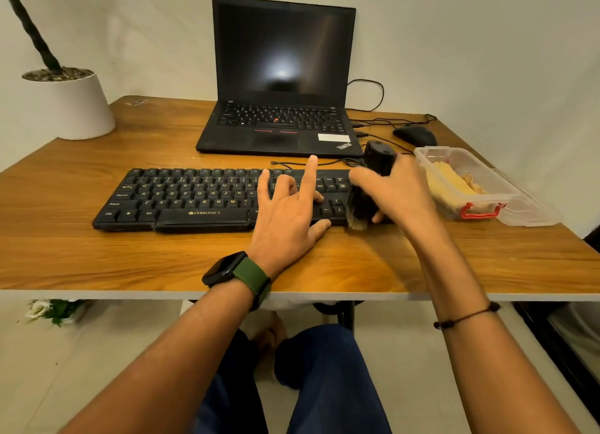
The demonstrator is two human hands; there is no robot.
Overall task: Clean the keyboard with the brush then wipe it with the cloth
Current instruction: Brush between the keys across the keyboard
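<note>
Wooden counter [97,248] against a pale wall, keyboard [181,200] at frame centre. Right grip [394,195] wraps the black brush [367,196], bristles down at the keyboard's right end, likely sweeping dust off that edge. Left grip [285,213] lies loose on the keys, index finger raised, holding nothing, probably steadying the board. Cloth [451,183] sits in the clear box [506,190] at right, within reach for the wipe. Laptop [282,76] behind.
</note>
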